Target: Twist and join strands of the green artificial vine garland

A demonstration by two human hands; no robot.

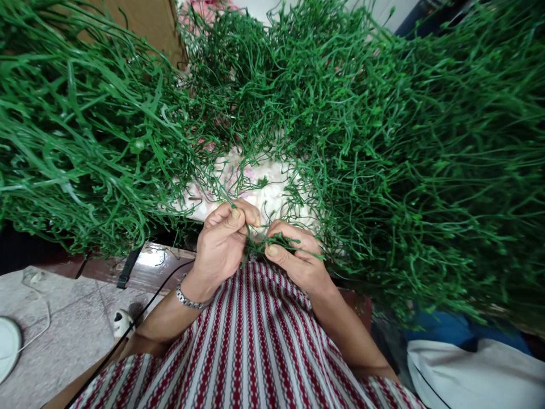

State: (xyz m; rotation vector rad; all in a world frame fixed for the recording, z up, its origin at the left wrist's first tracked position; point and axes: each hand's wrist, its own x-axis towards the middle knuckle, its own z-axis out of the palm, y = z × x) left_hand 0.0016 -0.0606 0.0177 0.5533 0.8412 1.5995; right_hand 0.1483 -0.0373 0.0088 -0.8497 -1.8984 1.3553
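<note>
Left hand (223,236) pinched closed on a green stem (229,199) whose long axis slants forward and leftward, right hand (300,258) closed on green sprigs (284,238) pointing rightward, I hold both between my striped garment (255,341) and heaped greenery (426,187).

One stem heap (85,147) lies left, a second heap (426,170) right, the work surface (260,197) between them.

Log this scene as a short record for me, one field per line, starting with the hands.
Left hand: pinching a green stem between thumb and finger
Right hand: gripping a green sprig
Hand positions: close together, apart
Left wrist: silver-coloured band
Surroundings: green strands heaped left, right and ahead
Between heaps: pale surface
Clothing: striped garment
</note>
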